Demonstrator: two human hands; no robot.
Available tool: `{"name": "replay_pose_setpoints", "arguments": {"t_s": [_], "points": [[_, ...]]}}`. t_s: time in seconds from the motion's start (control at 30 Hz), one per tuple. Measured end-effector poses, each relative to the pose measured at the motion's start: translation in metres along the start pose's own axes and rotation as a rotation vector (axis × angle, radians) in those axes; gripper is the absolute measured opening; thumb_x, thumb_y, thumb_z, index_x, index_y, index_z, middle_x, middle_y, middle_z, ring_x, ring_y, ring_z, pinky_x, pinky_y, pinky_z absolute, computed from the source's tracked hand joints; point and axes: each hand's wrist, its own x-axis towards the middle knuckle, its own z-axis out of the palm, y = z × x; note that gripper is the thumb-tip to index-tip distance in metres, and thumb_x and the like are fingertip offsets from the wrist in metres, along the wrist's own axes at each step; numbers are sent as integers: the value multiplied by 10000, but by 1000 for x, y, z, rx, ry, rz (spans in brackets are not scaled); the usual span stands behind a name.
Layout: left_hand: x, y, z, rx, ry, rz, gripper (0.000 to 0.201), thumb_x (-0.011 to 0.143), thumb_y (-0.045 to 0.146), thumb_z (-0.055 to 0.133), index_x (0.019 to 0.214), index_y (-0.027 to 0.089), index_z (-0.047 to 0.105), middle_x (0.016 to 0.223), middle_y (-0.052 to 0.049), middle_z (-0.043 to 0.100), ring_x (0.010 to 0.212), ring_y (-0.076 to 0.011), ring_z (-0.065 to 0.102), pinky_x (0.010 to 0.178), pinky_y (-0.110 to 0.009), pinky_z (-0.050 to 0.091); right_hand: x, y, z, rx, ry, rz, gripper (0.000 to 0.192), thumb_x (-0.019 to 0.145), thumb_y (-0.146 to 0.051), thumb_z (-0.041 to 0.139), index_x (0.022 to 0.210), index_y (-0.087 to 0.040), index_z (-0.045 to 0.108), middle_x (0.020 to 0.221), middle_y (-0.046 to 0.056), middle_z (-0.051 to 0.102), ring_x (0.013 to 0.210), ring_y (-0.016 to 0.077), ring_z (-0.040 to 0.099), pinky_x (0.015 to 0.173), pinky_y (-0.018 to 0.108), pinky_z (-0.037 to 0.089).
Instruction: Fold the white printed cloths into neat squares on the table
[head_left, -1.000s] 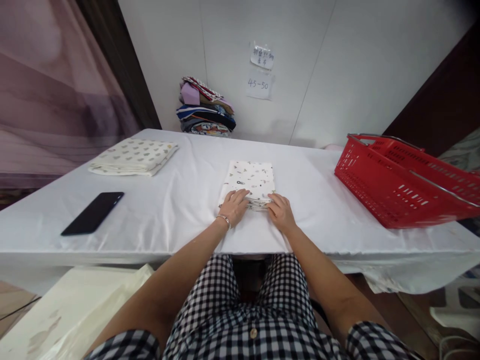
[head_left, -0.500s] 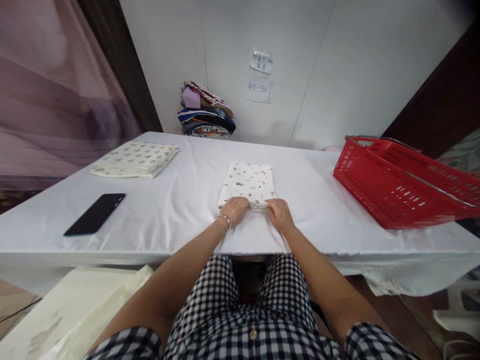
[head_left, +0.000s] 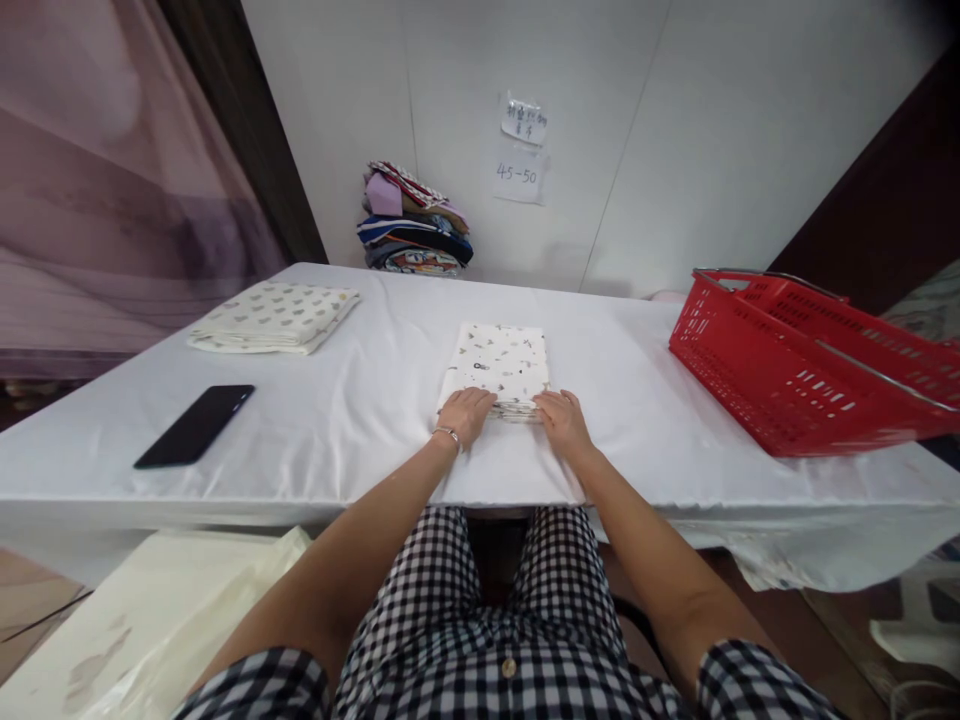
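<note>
Your left hand (head_left: pixel 466 412) and right hand (head_left: pixel 561 420) lie flat, fingers together, pressing the near edge of the folded printed cloth (head_left: pixel 498 362) at the middle of the table (head_left: pixel 360 420); neither hand is clamped on it. The cloth looks soft, light and layered, so it will likely slump unless you take it under both near corners. Right of the cloth, the red basket (head_left: pixel 795 365) shows nothing inside from here.
</note>
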Motion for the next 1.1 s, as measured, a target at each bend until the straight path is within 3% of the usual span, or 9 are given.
{"name": "replay_pose_setpoints", "arguments": {"t_s": [0.2, 0.27, 0.37, 0.43, 0.63, 0.8, 0.97, 1.1], "points": [[1, 1, -1, 10, 20, -18, 342, 850, 108, 397, 1104, 219, 598, 1126, -59, 633, 1041, -217, 551, 861, -365, 407, 30, 3, -20, -7, -237, 45, 232, 858, -141, 436, 874, -233, 649, 822, 4, 700, 763, 169, 611, 926, 370, 348], [1, 1, -2, 6, 21, -17, 356, 843, 99, 398, 1110, 224, 597, 1118, -58, 637, 1030, -213, 557, 867, -364, 404, 37, 3, -25, -46, -209, 1, 245, 864, -137, 426, 889, -226, 653, 842, 15, 704, 768, 172, 616, 910, 347, 366], [2, 0, -3, 7, 42, -39, 369, 838, 99, 403, 1120, 236, 597, 1100, -53, 645, 1014, -207, 565, 862, -358, 407, 35, 3, -22, -104, -40, -98, 288, 887, -131, 384, 1034, -194, 623, 1086, 59, 658, 1017, 187, 578, 963, 348, 334], [1, -1, -3, 9, 41, -54, 360, 836, 108, 412, 1108, 238, 608, 1079, -48, 654, 994, -211, 571, 846, -362, 413, 25, 6, -15, -131, 5, -147, 310, 891, -119, 372, 1081, -187, 607, 1169, 66, 619, 1153, 190, 502, 987, 360, 315], [-2, 2, -2, -12, -28, -9, 383, 805, 70, 413, 1071, 239, 630, 1053, -40, 665, 994, -219, 561, 869, -384, 407, -6, 15, 2, -145, -96, -150, 338, 869, -93, 406, 1122, -202, 601, 1182, 58, 615, 1188, 199, 478, 959, 378, 351], [-5, 2, -1, -31, -34, -16, 412, 793, 61, 402, 1096, 231, 624, 1079, -42, 661, 1017, -219, 557, 894, -392, 406, -7, 14, 0, -118, -103, -149, 377, 851, -57, 397, 1165, -174, 572, 1225, 79, 583, 1217, 212, 447, 933, 378, 387], [-6, 0, 2, -30, 1, -16, 433, 795, 65, 397, 1122, 252, 611, 1083, -32, 663, 1026, -208, 558, 891, -384, 421, -4, 15, -7, -143, -45, -129, 325, 881, -150, 408, 1165, -170, 565, 1303, 105, 509, 1280, 234, 362, 960, 415, 386], [-7, -1, 3, -6, 18, -15, 421, 798, 49, 405, 1099, 252, 618, 1075, -19, 668, 1010, -198, 565, 894, -371, 422, -7, 17, -8, -148, -9, -134, 312, 890, -152, 387, 1126, -179, 590, 1231, 93, 568, 1232, 230, 425, 941, 413, 404]]}}
